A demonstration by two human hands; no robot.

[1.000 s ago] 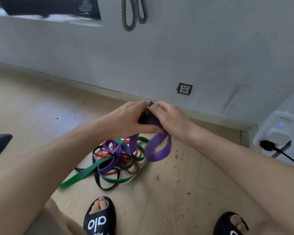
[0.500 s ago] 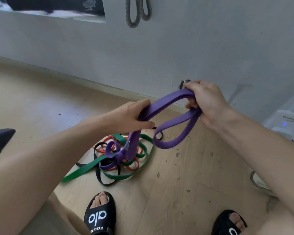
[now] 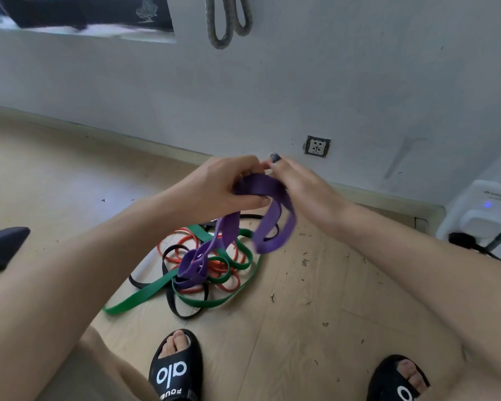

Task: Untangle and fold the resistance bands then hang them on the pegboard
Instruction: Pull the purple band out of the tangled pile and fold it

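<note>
Purple band (image 3: 261, 186) is gripped by left hand (image 3: 223, 185) and right hand (image 3: 298, 183), held together above the floor (image 3: 315, 299) tangle (image 3: 203, 273), likely to gather a fold.

The purple band (image 3: 275, 233) is motion-blurred at its hanging loop; its top hides between both hands' grip. The grey loops (image 3: 229, 21) are cut off by the top edge.

The scene was lit evenly by soft, diffuse light, and only faint shadows were cast on the floor (image 3: 315, 328). Wide-angle distortion was seen at the edges, where the forearms were stretched. The hanging loop of the purple band (image 3: 275, 233) was smeared by motion blur.
</note>
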